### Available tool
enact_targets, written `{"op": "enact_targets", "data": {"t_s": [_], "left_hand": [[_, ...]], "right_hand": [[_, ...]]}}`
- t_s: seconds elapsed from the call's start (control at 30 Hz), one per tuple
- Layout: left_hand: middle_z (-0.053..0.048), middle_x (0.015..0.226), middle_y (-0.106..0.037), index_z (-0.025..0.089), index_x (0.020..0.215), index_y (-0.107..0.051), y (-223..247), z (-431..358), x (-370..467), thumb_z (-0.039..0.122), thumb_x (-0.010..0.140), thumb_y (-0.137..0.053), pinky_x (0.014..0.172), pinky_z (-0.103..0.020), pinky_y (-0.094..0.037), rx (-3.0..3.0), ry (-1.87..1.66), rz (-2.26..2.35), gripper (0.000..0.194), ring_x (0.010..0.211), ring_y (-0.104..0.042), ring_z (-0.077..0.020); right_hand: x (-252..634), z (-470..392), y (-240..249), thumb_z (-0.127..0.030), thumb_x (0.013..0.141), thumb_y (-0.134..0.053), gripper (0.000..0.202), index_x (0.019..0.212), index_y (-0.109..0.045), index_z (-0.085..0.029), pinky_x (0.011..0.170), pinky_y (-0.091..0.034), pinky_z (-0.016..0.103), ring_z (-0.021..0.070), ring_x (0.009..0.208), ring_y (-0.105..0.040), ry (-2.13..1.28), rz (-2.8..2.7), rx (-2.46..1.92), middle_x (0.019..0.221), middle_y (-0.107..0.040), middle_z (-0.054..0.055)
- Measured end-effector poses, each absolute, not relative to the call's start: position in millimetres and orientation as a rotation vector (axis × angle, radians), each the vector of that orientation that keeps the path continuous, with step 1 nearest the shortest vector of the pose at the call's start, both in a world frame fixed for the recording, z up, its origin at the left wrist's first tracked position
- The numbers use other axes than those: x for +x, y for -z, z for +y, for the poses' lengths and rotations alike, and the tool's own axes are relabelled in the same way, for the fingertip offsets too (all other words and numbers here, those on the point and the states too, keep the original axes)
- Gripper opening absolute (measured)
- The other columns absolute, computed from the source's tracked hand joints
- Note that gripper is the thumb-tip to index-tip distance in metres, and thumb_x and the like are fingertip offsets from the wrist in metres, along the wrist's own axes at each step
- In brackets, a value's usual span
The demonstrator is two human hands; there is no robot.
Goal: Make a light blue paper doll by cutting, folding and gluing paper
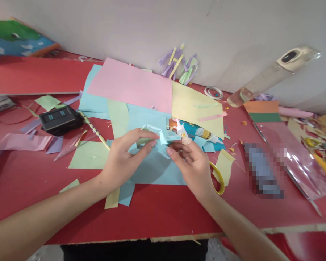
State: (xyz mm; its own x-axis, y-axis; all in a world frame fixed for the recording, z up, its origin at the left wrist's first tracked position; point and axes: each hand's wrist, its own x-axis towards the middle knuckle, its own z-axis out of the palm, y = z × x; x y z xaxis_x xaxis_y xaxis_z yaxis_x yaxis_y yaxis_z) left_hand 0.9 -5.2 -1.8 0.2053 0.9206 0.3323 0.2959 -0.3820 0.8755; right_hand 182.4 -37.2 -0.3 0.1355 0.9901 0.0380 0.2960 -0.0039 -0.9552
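Observation:
Between my two hands is a small folded piece of light blue paper [165, 137], held above a flat blue sheet [154, 170]. My left hand [127, 150] pinches its left side between thumb and forefinger. On the other side, my right hand [191, 159] grips the paper's right end with thumb and fingers, some of them curled out of sight. Just behind the right hand lie a white glue bottle [180, 127] and a second glue bottle [206, 134]. A yellow scissors handle [219, 179] shows beside my right wrist.
Pink card [136, 83] and yellow card [197, 105] lie toward the wall. A black box [60, 119] and a patterned stick [93, 128] are at left. A clear bottle [268, 78] stands at the back right, and a blurred-out object [263, 170] lies nearer. Paper scraps are scattered about.

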Motion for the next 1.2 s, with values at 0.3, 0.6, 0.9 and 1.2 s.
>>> {"op": "enact_targets", "data": {"t_s": [0.3, 0.6, 0.9, 1.2], "left_hand": [[0.0, 0.099, -0.073, 0.026, 0.099, -0.068, 2.6, -4.8, 0.6, 0.022, 0.091, -0.062, 0.087, -0.03, -0.055, 1.771, -1.207, 1.128, 0.011, 0.098, -0.068, -0.0175], [-0.001, 0.099, -0.074, 0.026, 0.097, -0.068, 3.9, -3.4, -0.8, 0.023, 0.09, -0.063, 0.087, -0.032, -0.056, 1.745, -1.222, 1.136, 0.009, 0.098, -0.068, -0.0186], [0.001, 0.098, -0.074, 0.027, 0.096, -0.069, 4.0, -2.7, -0.5, 0.025, 0.089, -0.064, 0.084, -0.031, -0.056, 1.713, -1.212, 1.181, 0.008, 0.098, -0.068, -0.0188], [0.0, 0.1, -0.074, 0.026, 0.097, -0.07, 5.3, -2.7, -0.1, 0.025, 0.089, -0.065, 0.087, -0.033, -0.055, 1.694, -1.232, 1.177, 0.009, 0.102, -0.067, -0.0199]], "right_hand": [[182.4, -37.0, -2.4, -0.034, 0.082, -0.071, 0.016, 0.091, -0.067, -0.022, 0.057, -0.052, 0.026, 0.0162, 0.07, -0.067, -0.982, -1.282, -1.509, 0.077, -0.071, 0.001], [186.2, -35.3, -1.3, -0.034, 0.083, -0.07, 0.018, 0.097, -0.069, -0.023, 0.058, -0.053, 0.025, 0.0157, 0.072, -0.067, -1.056, -1.282, -1.478, 0.083, -0.072, 0.002], [186.3, -34.8, -2.0, -0.028, 0.083, -0.07, 0.005, 0.083, -0.068, -0.023, 0.058, -0.052, 0.023, 0.0114, 0.063, -0.062, -0.962, -1.312, -1.451, 0.08, -0.069, -0.001], [184.9, -37.8, -0.1, -0.033, 0.085, -0.068, 0.01, 0.09, -0.071, -0.025, 0.056, -0.052, 0.025, 0.0159, 0.073, -0.065, -0.878, -1.424, -1.471, 0.09, -0.072, 0.003]]}}
